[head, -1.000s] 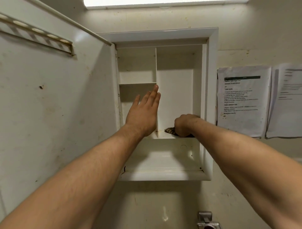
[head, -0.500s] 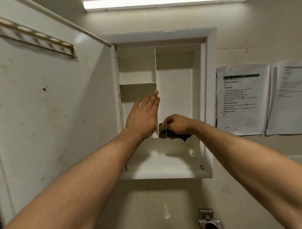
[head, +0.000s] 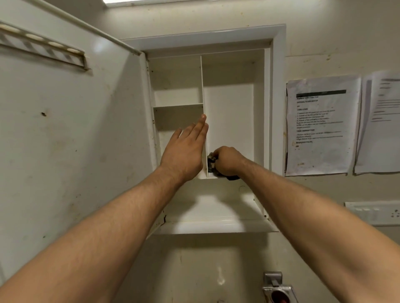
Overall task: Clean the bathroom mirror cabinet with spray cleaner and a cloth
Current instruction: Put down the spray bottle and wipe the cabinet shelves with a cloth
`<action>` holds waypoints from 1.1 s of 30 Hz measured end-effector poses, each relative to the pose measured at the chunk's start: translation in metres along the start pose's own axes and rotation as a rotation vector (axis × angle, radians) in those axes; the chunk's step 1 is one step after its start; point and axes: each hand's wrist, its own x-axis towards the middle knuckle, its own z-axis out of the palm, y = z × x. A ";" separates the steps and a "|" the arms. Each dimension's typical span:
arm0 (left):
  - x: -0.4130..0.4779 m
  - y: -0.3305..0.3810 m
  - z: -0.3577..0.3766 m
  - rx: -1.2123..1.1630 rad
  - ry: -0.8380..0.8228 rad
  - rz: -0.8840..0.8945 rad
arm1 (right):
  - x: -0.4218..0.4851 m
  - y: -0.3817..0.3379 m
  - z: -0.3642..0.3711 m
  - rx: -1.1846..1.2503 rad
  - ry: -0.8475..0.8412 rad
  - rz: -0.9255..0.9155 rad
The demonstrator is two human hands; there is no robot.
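A stained cream wall (head: 324, 32) fills the view, with a strip light (head: 138, 1) glowing at the top edge. On its right hang a printed sheet (head: 320, 127) and a second sheet (head: 383, 121) just beside it, above a white switch plate (head: 372, 213). A metal fitting (head: 277, 289) sits low on the wall

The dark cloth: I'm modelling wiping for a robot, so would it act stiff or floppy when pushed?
Probably floppy: the cloth is bunched inside the right hand. Likely light, since one hand holds it. Pushed against the divider, it would likely crumple.
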 end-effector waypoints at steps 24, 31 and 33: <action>0.001 0.000 -0.003 0.068 -0.008 0.011 | 0.008 -0.019 -0.022 -0.583 -0.270 0.064; 0.004 0.001 -0.011 0.157 -0.024 0.016 | -0.002 -0.008 -0.029 -1.267 -0.198 0.281; 0.004 0.003 -0.012 0.140 -0.034 0.018 | 0.002 -0.003 -0.021 -1.204 -0.208 0.263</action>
